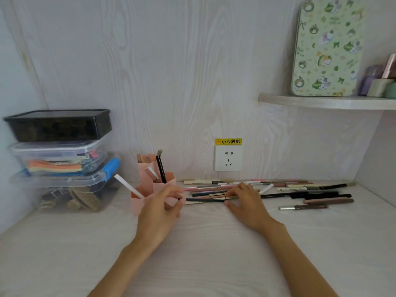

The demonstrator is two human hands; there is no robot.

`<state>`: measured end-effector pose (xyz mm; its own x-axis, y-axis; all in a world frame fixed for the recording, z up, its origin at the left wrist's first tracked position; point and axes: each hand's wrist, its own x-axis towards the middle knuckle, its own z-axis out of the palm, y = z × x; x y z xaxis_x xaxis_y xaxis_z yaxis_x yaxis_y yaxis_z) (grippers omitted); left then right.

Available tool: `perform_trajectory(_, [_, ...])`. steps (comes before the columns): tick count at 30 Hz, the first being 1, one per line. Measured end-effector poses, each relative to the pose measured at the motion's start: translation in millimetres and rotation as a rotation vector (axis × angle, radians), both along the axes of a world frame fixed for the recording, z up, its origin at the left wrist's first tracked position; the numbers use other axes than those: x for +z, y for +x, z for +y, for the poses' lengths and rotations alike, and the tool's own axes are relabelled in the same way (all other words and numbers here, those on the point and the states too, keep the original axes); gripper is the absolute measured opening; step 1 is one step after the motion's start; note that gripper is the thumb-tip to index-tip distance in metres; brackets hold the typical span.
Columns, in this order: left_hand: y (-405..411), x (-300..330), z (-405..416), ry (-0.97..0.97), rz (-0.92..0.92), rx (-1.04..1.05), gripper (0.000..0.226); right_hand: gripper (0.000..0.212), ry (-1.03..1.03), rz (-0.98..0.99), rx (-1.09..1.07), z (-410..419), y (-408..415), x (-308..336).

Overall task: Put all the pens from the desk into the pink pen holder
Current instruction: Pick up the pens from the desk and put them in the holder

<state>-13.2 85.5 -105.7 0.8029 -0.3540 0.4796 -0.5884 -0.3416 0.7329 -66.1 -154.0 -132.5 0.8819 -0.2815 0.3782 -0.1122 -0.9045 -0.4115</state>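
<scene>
Pens (pixel 267 189) lie in a loose pile on the desk (pixel 203 254), right of frame centre, just below the socket (pixel 228 157). Nearly all run with their long axis left to right, roughly parallel to the back wall; one white pen (pixel 266 188) lies tilted across them.

The holder (pixel 150 189), pink and in several compartments, stands left of centre, close to the wall. Pens already in it stand upright or lean: a black one (pixel 160 169) near vertical, a white one (pixel 128 186) slanting toward the upper left.

Left hand (pixel 159 207): fingers curled in front of the holder. Whether they grip the holder or a pen tip, cannot tell.

Right hand (pixel 246 200): fingers bent onto the left end of the pile, thumb and fingertips closed on a dark pen (pixel 203 200) that points left toward the holder.

Stacked boxes (pixel 62 159) stand at the left edge, just beside the holder. The near half of the desk is open surface. A shelf (pixel 321 101) projects at upper right, well above the pens.
</scene>
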Motion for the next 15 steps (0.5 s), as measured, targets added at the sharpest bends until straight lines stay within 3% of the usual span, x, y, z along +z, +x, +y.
perform_trajectory(3, [-3,12,7,-0.255,0.047,-0.002,0.018,0.009,0.001,0.011,0.004,1,0,1])
perform_trajectory(8, [-1,47,32,-0.536,-0.178,0.114,0.017,0.005,0.069,-0.098,0.035,14,1,4])
perform_trajectory(11, [11,65,51,-0.643,-0.299,0.239,0.012,0.009,0.470,-0.196,0.093,29,2,12])
perform_trajectory(15, [26,76,58,-0.450,-0.402,0.358,0.009,0.013,0.859,-0.319,0.138,40,2,19])
